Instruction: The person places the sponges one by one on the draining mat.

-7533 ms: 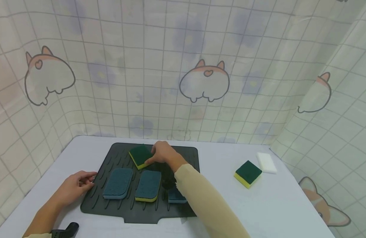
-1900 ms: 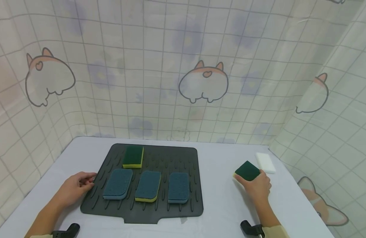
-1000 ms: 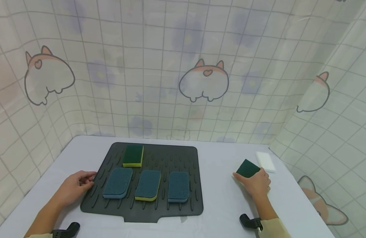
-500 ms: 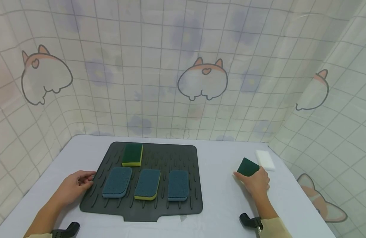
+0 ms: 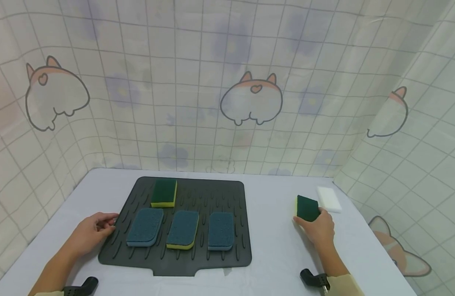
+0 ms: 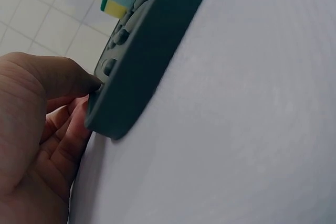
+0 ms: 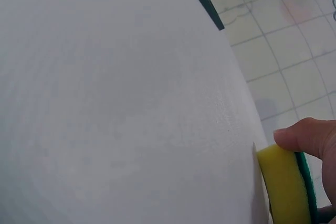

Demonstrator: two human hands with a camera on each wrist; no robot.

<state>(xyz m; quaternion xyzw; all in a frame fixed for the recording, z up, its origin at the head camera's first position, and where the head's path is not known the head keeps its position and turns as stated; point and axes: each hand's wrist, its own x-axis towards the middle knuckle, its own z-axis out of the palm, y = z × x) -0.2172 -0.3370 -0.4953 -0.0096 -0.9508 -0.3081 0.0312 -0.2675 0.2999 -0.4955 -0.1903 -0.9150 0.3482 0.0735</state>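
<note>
My right hand pinches a green and yellow scouring sponge at the table's right side. The right wrist view shows the thumb on one side of its yellow foam, close over the white cloth. My left hand pinches the left edge of a dark grey ridged draining mat, thumb on top and fingers at its side. Another green and yellow sponge lies at the mat's back left. Along the front lie a blue sponge, a blue and yellow sponge and a second blue sponge.
A white sponge block lies just behind my right hand. The white-covered table extends between mat and right hand. A checked curtain with cartoon dogs encloses the back and sides.
My right hand has left the back sponge, now straight on the mat, and moved right to grip the other one. That sponge has since turned in its fingers. The left hand stays put.
</note>
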